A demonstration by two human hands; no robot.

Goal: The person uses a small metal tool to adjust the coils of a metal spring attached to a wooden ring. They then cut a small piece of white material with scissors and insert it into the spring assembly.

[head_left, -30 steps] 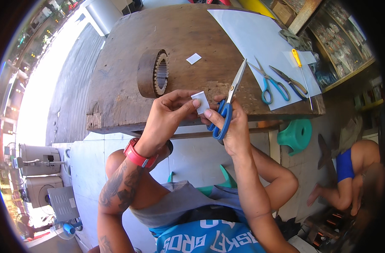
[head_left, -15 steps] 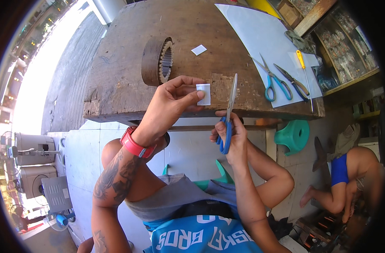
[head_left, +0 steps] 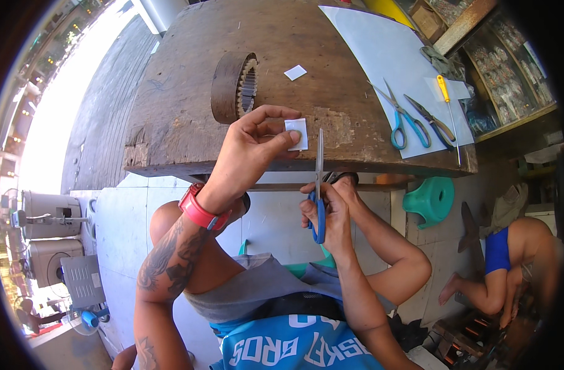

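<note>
scissors with blue handles and slim metal blades [head_left: 319, 165] sit in the right hand [head_left: 335, 216], its grip curled round the handles, their long axis pointing from the person toward the brown wooden tabletop [head_left: 177, 111]. just left of the blades, not touching them, near the tabletop's near edge, the left hand [head_left: 251, 148] pinches a small flat white square [head_left: 299, 125] between thumb and fingers.

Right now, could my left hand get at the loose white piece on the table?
Probably yes: your left hand is near the loose white piece with nothing visibly between, though it pinches a second white piece.
</note>
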